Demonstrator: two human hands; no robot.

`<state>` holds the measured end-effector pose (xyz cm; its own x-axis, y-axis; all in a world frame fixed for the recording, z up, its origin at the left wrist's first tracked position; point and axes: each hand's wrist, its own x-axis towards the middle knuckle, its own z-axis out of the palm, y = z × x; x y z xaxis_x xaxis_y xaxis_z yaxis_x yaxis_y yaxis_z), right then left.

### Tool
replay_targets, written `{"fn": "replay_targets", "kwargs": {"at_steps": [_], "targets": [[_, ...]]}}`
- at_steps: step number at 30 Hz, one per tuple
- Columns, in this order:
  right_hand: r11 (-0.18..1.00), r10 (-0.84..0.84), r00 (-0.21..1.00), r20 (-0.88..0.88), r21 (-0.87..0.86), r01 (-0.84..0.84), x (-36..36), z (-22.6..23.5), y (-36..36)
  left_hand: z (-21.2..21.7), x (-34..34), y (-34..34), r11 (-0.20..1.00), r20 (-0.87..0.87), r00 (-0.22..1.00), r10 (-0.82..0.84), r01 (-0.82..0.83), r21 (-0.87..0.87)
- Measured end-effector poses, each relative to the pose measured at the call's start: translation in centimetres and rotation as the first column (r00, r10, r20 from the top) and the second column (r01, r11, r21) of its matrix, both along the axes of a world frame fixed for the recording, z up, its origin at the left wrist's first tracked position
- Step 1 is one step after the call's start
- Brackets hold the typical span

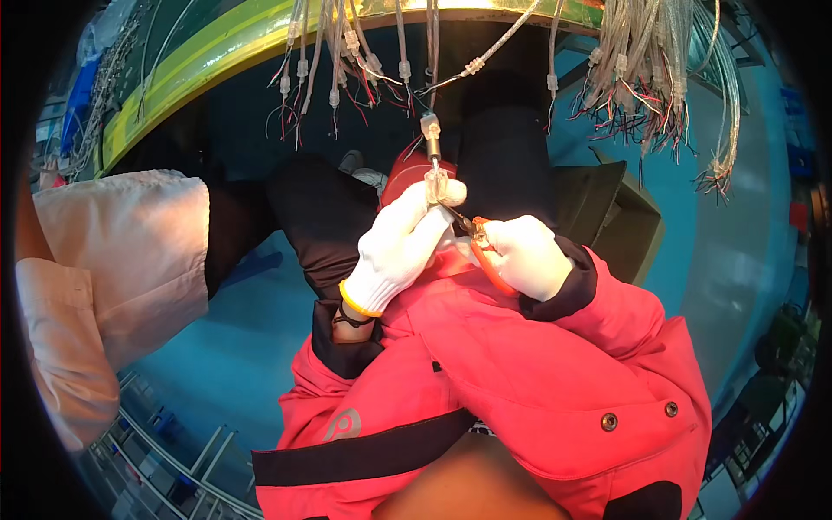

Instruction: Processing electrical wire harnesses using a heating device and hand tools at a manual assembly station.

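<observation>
My left hand (pixel 397 250), in a white glove with a yellow-edged cuff, is closed on a transparent plastic cable fitting (pixel 438 184). Just above the fingers, a brass-coloured and pale connector (pixel 432 139) lines up with that fitting. My right hand (pixel 530 256), also gloved in white, grips orange-handled pliers (pixel 492 267). Their dark jaws point up and left, right beside the left fingertips and the fitting. Whether the jaws touch it, or cut a wire there, is too small to tell.
Transparent cables with bare red and dark wire ends (pixel 334 69) hang from a yellow-green bench edge (pixel 208 59). A thicker cable bundle (pixel 646 78) hangs on the right. An open cardboard box (pixel 607 208) stands below it. Another person's pale sleeve (pixel 130 251) is close at the left.
</observation>
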<state>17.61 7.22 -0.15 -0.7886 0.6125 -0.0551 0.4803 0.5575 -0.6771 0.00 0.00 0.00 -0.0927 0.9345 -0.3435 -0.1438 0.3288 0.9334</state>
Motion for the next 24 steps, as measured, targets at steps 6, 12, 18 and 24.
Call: {"fn": "replay_targets", "kwargs": {"at_steps": [6,12,18,24], "targets": [[0.245,0.058,0.998,-0.006,-0.969,-0.020,4.4,13.8,-1.4,11.9,3.9,-3.4,0.973,0.415,0.908,0.047,0.052,-0.224],[-0.042,0.071,0.992,-0.105,-0.994,-0.103,0.2,6.1,-2.6,3.0,-0.3,-5.1,1.000,0.482,0.876,-0.004,0.009,-0.008],[0.235,-0.211,0.977,-0.015,-0.971,0.036,0.4,1.0,-1.5,-2.1,2.9,-2.2,0.796,-0.788,0.427,0.443,0.217,0.565],[0.203,-0.207,0.971,-0.120,-0.976,-0.077,0.5,-1.4,-1.2,-0.6,3.6,-1.9,0.958,-0.459,0.845,0.275,-0.199,0.208]]}}
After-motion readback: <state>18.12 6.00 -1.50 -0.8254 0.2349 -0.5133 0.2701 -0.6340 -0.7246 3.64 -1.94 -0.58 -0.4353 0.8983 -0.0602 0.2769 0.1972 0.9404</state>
